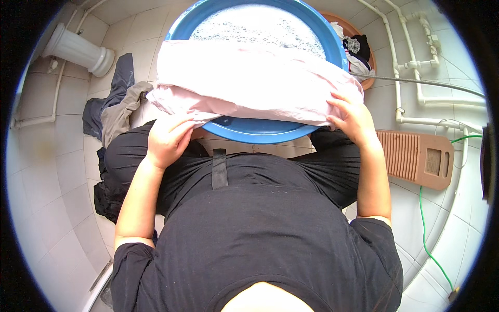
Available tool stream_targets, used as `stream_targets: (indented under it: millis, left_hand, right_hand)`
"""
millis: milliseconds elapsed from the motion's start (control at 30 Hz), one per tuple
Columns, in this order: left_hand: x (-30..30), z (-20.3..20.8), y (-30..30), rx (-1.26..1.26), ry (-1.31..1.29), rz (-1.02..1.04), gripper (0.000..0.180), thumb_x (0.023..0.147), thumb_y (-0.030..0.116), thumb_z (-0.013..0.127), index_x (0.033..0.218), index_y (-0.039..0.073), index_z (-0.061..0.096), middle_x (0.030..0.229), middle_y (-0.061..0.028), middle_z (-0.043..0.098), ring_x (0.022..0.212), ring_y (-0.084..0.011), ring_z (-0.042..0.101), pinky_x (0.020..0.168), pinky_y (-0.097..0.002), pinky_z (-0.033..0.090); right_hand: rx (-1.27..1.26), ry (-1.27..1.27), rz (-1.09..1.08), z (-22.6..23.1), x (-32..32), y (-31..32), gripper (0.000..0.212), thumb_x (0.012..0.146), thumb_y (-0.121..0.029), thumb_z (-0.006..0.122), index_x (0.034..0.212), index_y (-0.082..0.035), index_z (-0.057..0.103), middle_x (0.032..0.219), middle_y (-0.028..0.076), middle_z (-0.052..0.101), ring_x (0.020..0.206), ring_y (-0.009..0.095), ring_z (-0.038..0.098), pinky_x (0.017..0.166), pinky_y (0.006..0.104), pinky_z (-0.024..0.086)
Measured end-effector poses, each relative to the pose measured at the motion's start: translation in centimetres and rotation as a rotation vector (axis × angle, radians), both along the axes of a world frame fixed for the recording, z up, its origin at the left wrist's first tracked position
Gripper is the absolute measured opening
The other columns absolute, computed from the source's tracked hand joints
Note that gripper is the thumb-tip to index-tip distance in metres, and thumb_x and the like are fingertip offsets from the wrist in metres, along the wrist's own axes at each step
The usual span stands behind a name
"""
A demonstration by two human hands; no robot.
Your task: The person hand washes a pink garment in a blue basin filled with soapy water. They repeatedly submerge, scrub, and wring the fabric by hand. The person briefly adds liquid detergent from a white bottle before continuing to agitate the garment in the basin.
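A pale pink cloth [249, 80], gathered into a long wide band, lies across the near half of a round blue basin [254, 136]. Foamy water [257, 25] fills the basin beyond the cloth. My left hand [169, 138] pinches the near left corner of the fabric, just outside the basin's rim. At the other end, my right hand [353, 119] grips the cloth with its thumb underneath and fingers on top. The cloth's kind is not plain from how it is bunched, and it hides the middle of the basin.
A brown washboard [416, 158] lies on the tiles at my right, near a green cord [425, 229]. Behind the basin stands an orange tub [368, 82] of clothes. Dark and beige garments [122, 112] lie at left, below a white pedestal [80, 52]. White pipes [397, 78] line the right wall.
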State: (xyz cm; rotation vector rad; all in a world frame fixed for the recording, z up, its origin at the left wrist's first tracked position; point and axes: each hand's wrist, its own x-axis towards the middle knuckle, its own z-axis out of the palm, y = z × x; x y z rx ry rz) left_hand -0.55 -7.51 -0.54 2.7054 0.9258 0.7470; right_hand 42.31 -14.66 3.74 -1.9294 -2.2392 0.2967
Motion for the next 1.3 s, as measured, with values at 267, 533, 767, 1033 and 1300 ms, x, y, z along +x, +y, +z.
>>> stream_targets:
  millis: [267,533,767,1033,1300]
  left_hand:
    - [1.3,0.6,-0.2,-0.042,0.004,0.077,0.025,0.072,0.010,0.066,0.097,0.005,0.063,0.091,-0.0079,0.062,0.081,-0.0242,0.060,0.072,-0.0336,0.047]
    - [1.0,0.4,0.9,-0.050,0.156,0.212,0.074,0.056,0.023,0.080,0.123,0.014,0.049,0.132,-0.0116,0.038,0.124,-0.0301,0.035,0.098,-0.0420,0.035]
    - [-1.3,-1.2,6.2,0.090,0.175,0.362,0.092,0.054,0.006,0.073,0.136,0.019,0.033,0.139,-0.0109,0.027,0.125,-0.0335,0.030,0.100,-0.0426,0.033]
    - [-0.3,2.7,12.2,-0.159,0.648,0.217,0.047,0.057,0.008,0.070,0.103,0.011,0.061,0.105,-0.0116,0.059,0.101,-0.0303,0.054,0.086,-0.0380,0.045]
    - [2.2,9.8,17.3,-0.627,-0.540,0.343,0.027,0.084,0.009,0.044,0.108,0.004,0.056,0.110,-0.0136,0.058,0.102,-0.0243,0.055,0.088,-0.0340,0.044]
  right_hand:
    - [0.077,0.259,-0.257,1.6,0.9,2.7,0.024,0.077,-0.023,0.066,0.093,-0.005,0.064,0.082,0.008,0.063,0.073,0.018,0.061,0.067,0.0275,0.048]
    - [0.007,0.088,0.151,1.2,-2.7,5.2,0.066,0.063,-0.029,0.076,0.120,-0.009,0.052,0.127,0.012,0.047,0.119,0.027,0.043,0.101,0.0389,0.034]
    - [0.035,-0.189,-0.056,-0.4,-3.7,6.4,0.052,0.069,-0.019,0.067,0.118,-0.010,0.053,0.131,0.012,0.045,0.121,0.030,0.040,0.102,0.0402,0.030]
    - [0.044,-0.199,-0.018,1.9,-6.1,7.0,0.071,0.064,-0.028,0.073,0.126,-0.008,0.045,0.136,0.015,0.037,0.129,0.032,0.030,0.106,0.0466,0.023]
    - [0.018,0.075,-0.014,0.8,-9.4,6.8,0.101,0.055,-0.037,0.081,0.137,-0.008,0.029,0.140,0.022,0.024,0.130,0.041,0.020,0.105,0.0524,0.022]
